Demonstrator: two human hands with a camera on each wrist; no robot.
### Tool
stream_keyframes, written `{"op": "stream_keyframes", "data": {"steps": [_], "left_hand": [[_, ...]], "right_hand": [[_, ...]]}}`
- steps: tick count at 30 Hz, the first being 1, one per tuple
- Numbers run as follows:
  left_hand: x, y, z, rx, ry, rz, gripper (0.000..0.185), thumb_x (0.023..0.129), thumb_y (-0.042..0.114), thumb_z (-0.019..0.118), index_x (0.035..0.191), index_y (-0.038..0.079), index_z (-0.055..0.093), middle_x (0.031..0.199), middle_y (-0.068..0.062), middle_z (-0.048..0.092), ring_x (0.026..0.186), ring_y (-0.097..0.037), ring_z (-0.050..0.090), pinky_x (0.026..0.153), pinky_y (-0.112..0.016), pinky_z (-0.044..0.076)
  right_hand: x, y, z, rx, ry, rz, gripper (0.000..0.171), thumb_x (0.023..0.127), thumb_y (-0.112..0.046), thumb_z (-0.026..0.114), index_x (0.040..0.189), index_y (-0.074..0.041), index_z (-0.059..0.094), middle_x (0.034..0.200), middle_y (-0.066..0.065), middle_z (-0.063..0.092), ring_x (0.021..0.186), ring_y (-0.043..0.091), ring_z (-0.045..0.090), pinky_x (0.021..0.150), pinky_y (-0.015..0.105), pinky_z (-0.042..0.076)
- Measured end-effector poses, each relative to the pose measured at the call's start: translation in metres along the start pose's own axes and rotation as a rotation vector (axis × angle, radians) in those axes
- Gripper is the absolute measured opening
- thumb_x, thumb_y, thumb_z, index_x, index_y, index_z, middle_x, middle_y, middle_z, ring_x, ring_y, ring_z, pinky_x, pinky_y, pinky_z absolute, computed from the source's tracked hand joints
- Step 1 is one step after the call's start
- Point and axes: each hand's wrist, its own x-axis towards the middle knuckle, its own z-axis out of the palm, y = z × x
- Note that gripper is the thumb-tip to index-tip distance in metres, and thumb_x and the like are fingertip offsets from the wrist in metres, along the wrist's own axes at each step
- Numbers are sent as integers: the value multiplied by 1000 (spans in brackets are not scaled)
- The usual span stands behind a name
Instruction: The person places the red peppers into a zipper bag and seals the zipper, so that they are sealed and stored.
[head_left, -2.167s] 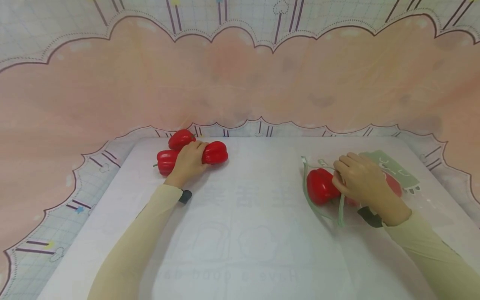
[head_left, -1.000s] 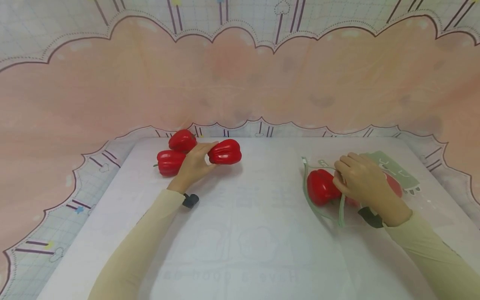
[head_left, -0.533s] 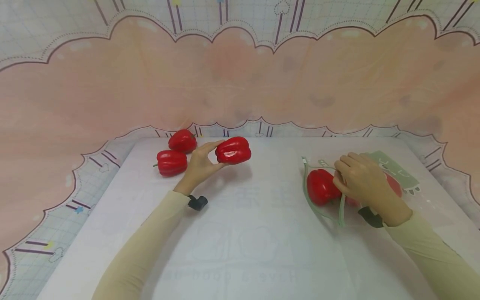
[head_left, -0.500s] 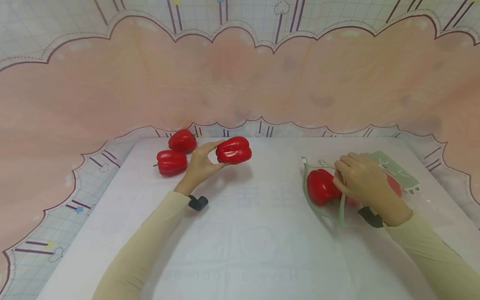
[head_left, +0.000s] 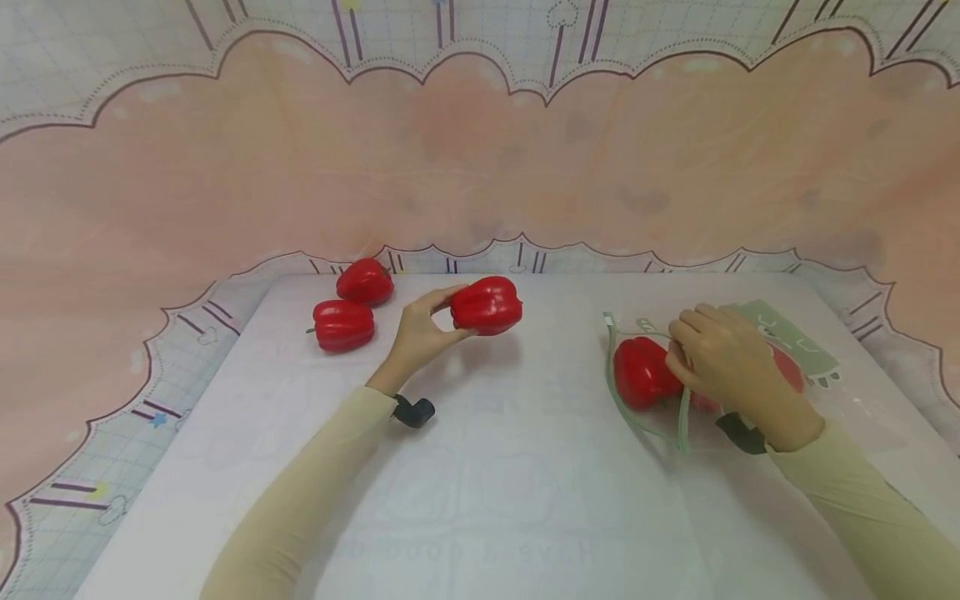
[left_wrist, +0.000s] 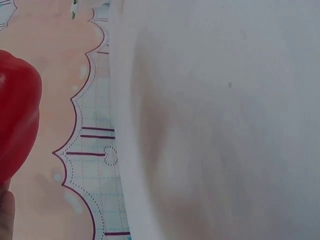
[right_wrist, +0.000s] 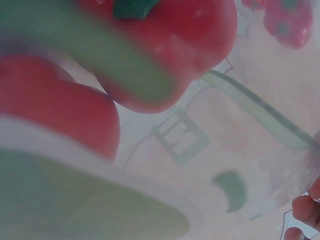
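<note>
- Four red peppers are showing in my head view, and I am carrying one of them, the carried pepper [head_left: 486, 305], in my left hand [head_left: 423, 335], with its fingers [head_left: 441, 298] pinching the pepper's near end.
- I am holding that pepper just above the bench [head_left: 480, 467], between the pepper pile on the left and the bag on the right; the left wrist view is catching only its red edge.
- Two loose peppers [head_left: 343, 325] are lying at the far left of the bench, one behind the other, close together and apart from my hand.
- My right hand [head_left: 723, 367] is resting on the clear zip bag [head_left: 795, 350], its fingers curling on the upper lip near the green zip strip and holding the mouth open.
- One bagged pepper [head_left: 642, 373] is sitting right at the mouth; more red is showing behind my hand, but I cannot tell what it is.
- I am judging this to be the transfer step, mid-carry.
- Next, I would be needing to bring the pepper across to the opening and slide it past the one blocking the mouth while my right hand is keeping the lip raised.
</note>
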Motion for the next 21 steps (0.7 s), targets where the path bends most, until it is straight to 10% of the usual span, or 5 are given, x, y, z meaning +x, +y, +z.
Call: {"op": "stream_keyframes", "data": {"steps": [21], "left_hand": [[5,17,45,-153,-109,-45,59,74,11,79,128,6,55,124,-13,62,115,-28,58,100,-49,45]], "right_hand": [[1,-1,-2,12,-16,3,17,65,-8,71,74,0,60,66,13,58,63,24,47,56,35,48]]}}
